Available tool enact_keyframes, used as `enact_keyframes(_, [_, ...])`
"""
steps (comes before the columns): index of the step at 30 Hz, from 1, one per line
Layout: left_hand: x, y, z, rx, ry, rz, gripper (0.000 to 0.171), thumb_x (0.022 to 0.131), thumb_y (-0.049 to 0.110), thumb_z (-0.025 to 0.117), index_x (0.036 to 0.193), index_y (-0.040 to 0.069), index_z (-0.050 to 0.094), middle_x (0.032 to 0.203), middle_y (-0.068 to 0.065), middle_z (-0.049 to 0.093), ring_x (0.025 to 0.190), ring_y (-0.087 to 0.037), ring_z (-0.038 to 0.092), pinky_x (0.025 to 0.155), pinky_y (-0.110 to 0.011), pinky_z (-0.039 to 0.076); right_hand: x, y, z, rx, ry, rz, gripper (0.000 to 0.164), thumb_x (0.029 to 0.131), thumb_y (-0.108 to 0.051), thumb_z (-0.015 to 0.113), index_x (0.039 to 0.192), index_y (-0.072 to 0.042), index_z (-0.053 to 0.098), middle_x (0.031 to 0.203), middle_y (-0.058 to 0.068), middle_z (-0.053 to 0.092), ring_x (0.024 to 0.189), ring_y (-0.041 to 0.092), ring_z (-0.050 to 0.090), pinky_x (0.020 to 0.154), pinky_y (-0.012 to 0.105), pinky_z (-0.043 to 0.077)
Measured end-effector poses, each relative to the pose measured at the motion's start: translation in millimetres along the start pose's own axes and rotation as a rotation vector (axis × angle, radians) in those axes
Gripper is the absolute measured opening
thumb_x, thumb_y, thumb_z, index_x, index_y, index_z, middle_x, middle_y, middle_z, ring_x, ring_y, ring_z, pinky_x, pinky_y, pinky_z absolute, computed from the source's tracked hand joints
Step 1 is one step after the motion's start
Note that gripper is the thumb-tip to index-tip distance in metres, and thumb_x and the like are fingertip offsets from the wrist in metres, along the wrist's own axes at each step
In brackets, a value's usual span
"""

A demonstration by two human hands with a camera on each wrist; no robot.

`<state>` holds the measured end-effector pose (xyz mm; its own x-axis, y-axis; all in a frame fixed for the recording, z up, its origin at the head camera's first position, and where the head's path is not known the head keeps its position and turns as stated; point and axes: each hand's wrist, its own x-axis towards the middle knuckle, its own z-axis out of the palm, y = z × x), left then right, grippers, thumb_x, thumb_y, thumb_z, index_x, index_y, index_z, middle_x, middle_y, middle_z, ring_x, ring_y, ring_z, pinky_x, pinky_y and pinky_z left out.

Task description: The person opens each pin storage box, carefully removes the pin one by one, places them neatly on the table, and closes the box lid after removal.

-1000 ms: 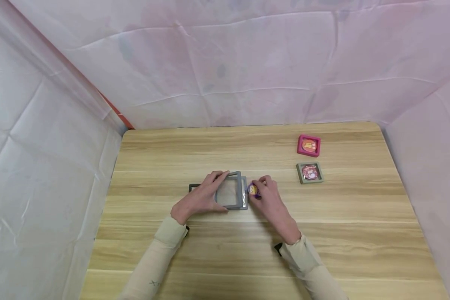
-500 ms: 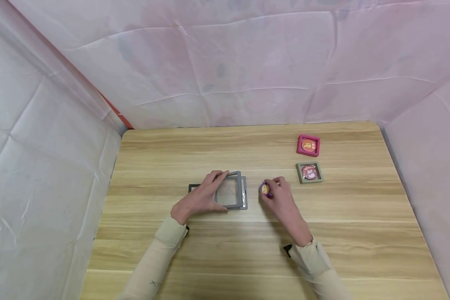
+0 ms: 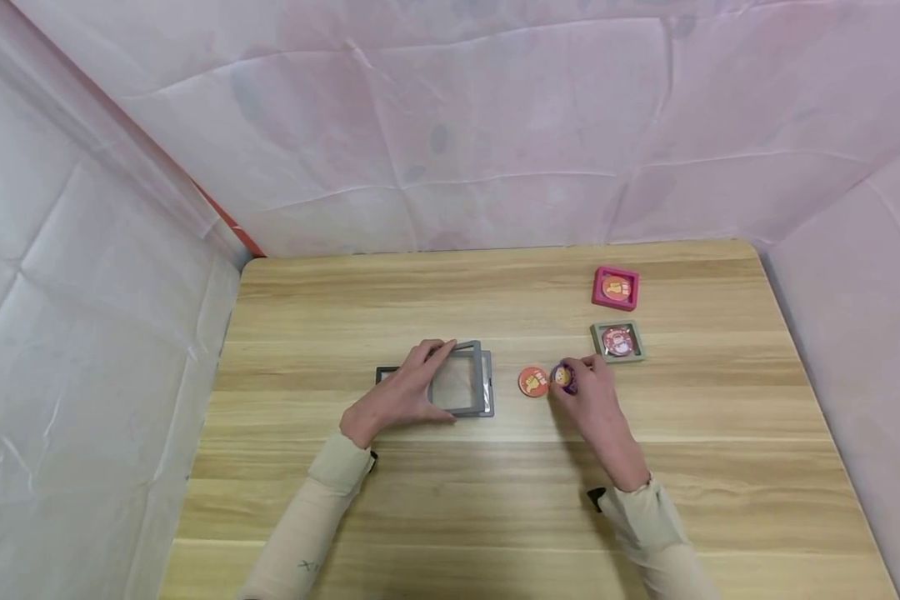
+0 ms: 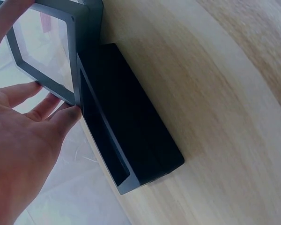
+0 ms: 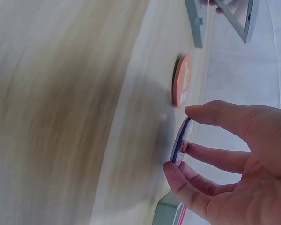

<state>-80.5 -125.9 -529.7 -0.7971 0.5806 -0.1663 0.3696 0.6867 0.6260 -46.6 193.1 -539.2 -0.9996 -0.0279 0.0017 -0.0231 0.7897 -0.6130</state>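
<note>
My left hand (image 3: pixel 401 396) holds up the lid of a grey square frame box (image 3: pixel 461 382), fingers over its top edge and thumb at the near edge; the left wrist view shows the fingers (image 4: pixel 47 105) on the clear-windowed lid (image 4: pixel 42 47) above the dark base (image 4: pixel 126 131). My right hand (image 3: pixel 585 392) pinches a small purple-rimmed round badge (image 3: pixel 562 377) just above the table, seen edge-on as the badge (image 5: pixel 181 140) in the right wrist view. An orange round badge (image 3: pixel 533 382) lies flat on the wood beside it, the orange badge (image 5: pixel 182 80) left of my fingers (image 5: pixel 215 112).
A grey-green framed box (image 3: pixel 617 342) with a red badge sits just beyond my right hand. A pink framed box (image 3: pixel 616 288) with an orange badge lies behind it. The wooden table (image 3: pixel 495 500) is walled by pale crinkled sheeting on three sides.
My right hand has moved right, away from the grey box, carrying the purple badge. The orange badge lying on the table has come into view. The left hand has stayed put.
</note>
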Motion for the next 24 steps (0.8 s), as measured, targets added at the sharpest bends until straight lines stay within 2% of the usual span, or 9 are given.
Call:
enact_keyframes(8, [2.3, 0.8, 0.7, 0.013, -0.019, -0.016, 0.119, 0.074, 0.047, 0.087, 0.165, 0.022, 0.015, 0.161, -0.005, 0.026, 0.139, -0.021, 0.039, 0.104, -0.043, 0.055, -1.9, 10.4, -2.9, 0.001, 0.017, 0.011, 0.044, 0.079, 0.002, 0.075, 0.116, 0.023, 0.062, 0.109, 0.040, 0.052, 0.104, 0.053, 0.048, 0.089, 0.063, 0.047])
enact_keyframes(14, [1.4, -0.2, 0.2, 0.016, -0.010, -0.019, 0.118, 0.073, 0.047, 0.087, 0.165, 0.022, 0.017, 0.161, -0.004, 0.027, 0.139, -0.021, 0.039, 0.105, -0.043, 0.055, -2.7, 13.7, -2.2, 0.020, 0.048, 0.027, 0.043, 0.079, 0.003, 0.073, 0.116, 0.023, 0.062, 0.109, 0.041, 0.049, 0.104, 0.055, 0.046, 0.087, 0.064, 0.049])
enact_keyframes(20, [1.5, 0.0, -0.2, 0.017, -0.004, -0.011, 0.119, 0.073, 0.047, 0.088, 0.164, 0.020, 0.018, 0.160, -0.005, 0.028, 0.139, -0.021, 0.039, 0.106, -0.044, 0.054, -5.6, 14.0, -3.4, 0.012, 0.088, 0.000, 0.040, 0.078, 0.006, 0.075, 0.112, 0.024, 0.062, 0.109, 0.043, 0.050, 0.103, 0.058, 0.048, 0.085, 0.067, 0.051])
enact_keyframes(24, [1.8, 0.0, 0.1, 0.019, -0.002, -0.011, 0.119, 0.072, 0.048, 0.088, 0.164, 0.019, 0.018, 0.160, -0.005, 0.029, 0.140, -0.021, 0.039, 0.108, -0.044, 0.053, -7.2, 13.6, -5.0, 0.006, 0.077, 0.027, 0.040, 0.080, 0.006, 0.074, 0.113, 0.024, 0.062, 0.111, 0.043, 0.049, 0.105, 0.059, 0.047, 0.085, 0.067, 0.052])
